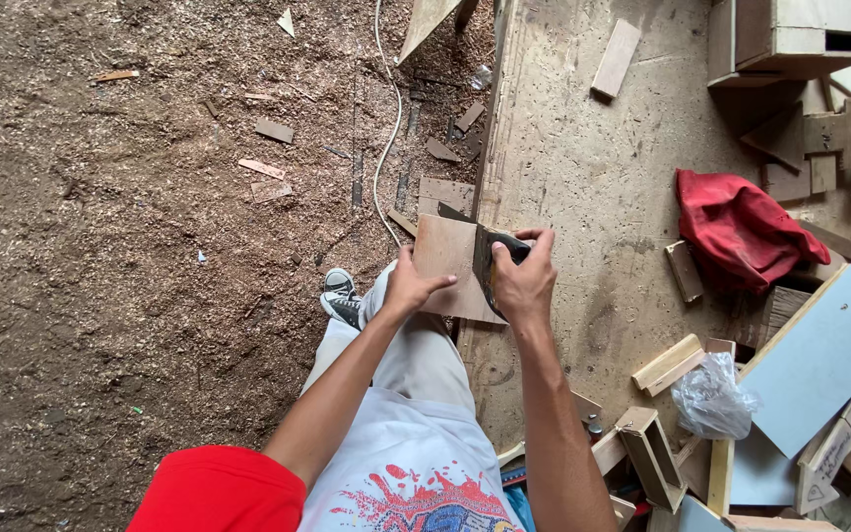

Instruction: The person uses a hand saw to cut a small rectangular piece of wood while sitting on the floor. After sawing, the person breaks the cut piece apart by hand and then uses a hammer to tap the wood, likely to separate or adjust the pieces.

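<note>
Clothing: red sleeve and white printed shirt are filling the bottom edge nearest the camera, below both forearms.
Left hand: left hand is gripping the near left edge of a thin brown board, thumb lying on its top face, fingers curling underneath.
Right hand: right hand is closing around a dark flat tool, fingers wrapping over its top end.
Board: thin brown board is being held between the two hands, roughly level, over the edge of the workbench.
Tool: dark flat tool is standing on edge against the board's right side, directly under the right hand's fingers; its exact kind cannot be told.
Workbench: dusty workbench top is stretching beyond and to the right of the right hand.
Red cloth: crumpled red cloth is lying on the bench well to the right of the right hand.
Pale blue panel: pale blue panel is lying right of and nearer than the right hand, among wood offcuts.
Plastic bag: clear plastic bag is sitting just left of that panel.
Floor: sawdust-covered floor is spreading left of the left hand, with a white cable running beyond it.
Shoe: sneaker is standing just left of the left hand, lower down.
</note>
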